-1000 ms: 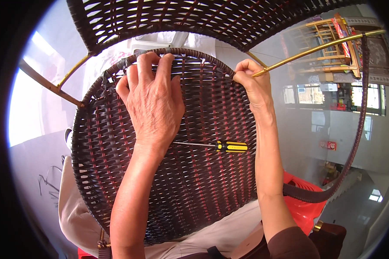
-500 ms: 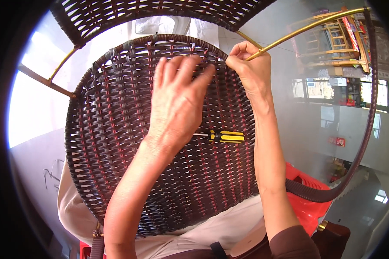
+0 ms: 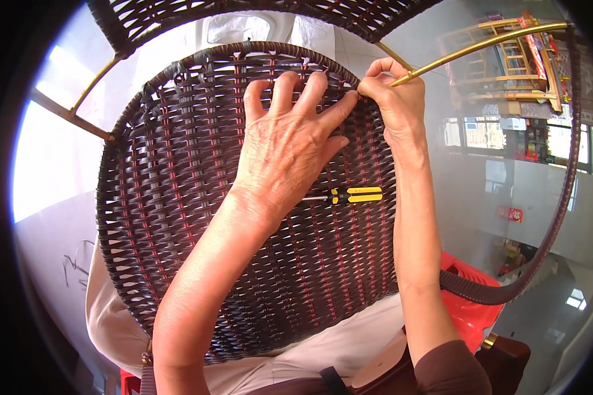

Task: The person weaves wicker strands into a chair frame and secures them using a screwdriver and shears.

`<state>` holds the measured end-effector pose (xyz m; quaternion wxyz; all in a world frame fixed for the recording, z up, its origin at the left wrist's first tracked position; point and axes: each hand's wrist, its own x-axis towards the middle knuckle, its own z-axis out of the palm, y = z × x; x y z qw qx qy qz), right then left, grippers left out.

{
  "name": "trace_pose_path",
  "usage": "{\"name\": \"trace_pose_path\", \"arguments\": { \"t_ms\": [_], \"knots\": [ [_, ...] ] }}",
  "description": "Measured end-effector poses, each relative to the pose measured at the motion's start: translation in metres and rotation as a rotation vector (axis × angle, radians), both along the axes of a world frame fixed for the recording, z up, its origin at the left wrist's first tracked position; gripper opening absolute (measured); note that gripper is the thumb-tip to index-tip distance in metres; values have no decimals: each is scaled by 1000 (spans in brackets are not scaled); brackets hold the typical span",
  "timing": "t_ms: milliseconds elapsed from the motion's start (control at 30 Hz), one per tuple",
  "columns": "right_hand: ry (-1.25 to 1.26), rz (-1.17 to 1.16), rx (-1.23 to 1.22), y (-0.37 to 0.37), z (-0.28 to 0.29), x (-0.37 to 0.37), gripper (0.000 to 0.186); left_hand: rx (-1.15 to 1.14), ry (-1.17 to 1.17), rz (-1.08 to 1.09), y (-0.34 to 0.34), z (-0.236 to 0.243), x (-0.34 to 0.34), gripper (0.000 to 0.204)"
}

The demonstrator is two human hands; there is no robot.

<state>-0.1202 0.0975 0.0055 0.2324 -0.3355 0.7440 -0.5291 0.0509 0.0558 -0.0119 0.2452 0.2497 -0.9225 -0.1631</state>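
Note:
A round seat of dark brown and red woven strips (image 3: 171,217) lies over my lap, part of a wicker chair. My left hand (image 3: 286,135) rests on its weave with the fingers spread, the forefinger reaching toward the right hand. At the upper right rim, my right hand (image 3: 396,92) is closed in a pinch, beside a gold metal tube (image 3: 481,56). Whatever lies between its fingers is hidden. Below the left hand, a screwdriver with a yellow and black handle (image 3: 359,195) lies on the weave, its shaft partly covered by that hand.
A second woven panel (image 3: 263,13) of the chair spans the top. The curved, wrapped armrest (image 3: 563,197) loops round on the right. A red plastic stool (image 3: 468,276) stands at the lower right. Wooden furniture (image 3: 520,66) is farther back.
My left hand has moved slightly right and its blurred fingers have come to rest spread on the weave. The right hand keeps its pinch at the rim. The chair appears slightly shifted in view.

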Motion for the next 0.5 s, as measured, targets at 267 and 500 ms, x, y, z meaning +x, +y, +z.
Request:
{"name": "trace_pose_path", "arguments": {
  "t_ms": [267,500],
  "knots": [
    [-92,43,-21,3,0,-4,9,-18,-43,33,4,0,-7,57],
    [-238,159,21,9,3,-12,9,14,-27,22,7,3,-8,56]
  ]
}}
